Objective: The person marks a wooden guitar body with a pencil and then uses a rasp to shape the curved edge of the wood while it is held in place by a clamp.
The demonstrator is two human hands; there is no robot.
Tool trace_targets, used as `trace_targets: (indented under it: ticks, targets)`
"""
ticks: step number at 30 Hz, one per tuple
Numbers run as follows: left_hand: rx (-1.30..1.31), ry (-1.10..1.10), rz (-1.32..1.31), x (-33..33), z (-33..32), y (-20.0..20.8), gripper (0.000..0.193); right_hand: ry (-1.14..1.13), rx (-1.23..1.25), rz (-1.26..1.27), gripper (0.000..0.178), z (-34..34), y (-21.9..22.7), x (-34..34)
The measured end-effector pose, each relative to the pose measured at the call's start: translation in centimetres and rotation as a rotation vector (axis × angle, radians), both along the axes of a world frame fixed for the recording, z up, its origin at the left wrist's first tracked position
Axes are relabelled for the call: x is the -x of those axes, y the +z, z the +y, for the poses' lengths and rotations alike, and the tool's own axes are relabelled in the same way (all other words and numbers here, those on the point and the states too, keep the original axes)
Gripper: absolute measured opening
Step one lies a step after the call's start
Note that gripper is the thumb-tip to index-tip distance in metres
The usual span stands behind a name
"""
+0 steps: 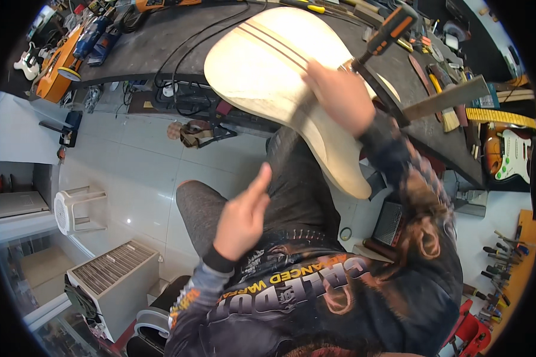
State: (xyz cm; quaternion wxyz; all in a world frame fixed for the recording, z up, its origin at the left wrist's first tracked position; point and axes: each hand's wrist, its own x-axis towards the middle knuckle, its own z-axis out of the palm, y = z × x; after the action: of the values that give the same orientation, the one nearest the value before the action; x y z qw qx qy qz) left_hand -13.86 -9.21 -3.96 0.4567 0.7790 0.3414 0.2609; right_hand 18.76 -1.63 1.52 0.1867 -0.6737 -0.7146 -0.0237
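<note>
A pale, unfinished electric guitar body (256,65) with dark centre stripes lies on the workbench, its near horn sticking out past the edge. A long dark file (305,113), smeared by motion, runs slantwise across the body's near edge. My right hand (342,98) is closed round its upper end, above the wood. My left hand (244,217) is closed at the lower end over my lap, thumb pointing up along it; its grip is partly hidden. A bar clamp (387,33) with a black and orange handle stands at the body's right side.
The dark workbench (131,56) carries cables and a blue power tool (92,38) at left. Files, brushes and a metal blade (446,98) lie at right, near a sunburst guitar (509,152). A white stool (77,208) and a drawer cabinet (110,268) stand on the left.
</note>
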Motion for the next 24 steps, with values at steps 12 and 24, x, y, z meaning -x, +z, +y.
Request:
trace_targets:
  ticks: [12, 24]
  targets:
    - [-0.089, 0.052, -0.018, -1.0, 1.8, 0.0, 0.062, -0.004, 0.024, -0.09, 0.025, 2.8, 0.8, -0.1]
    - [-0.048, 0.045, -0.031, -2.2, 3.1, 0.5, 0.061, -0.017, -0.029, -0.056, 0.021, 3.5, 1.0, -1.2]
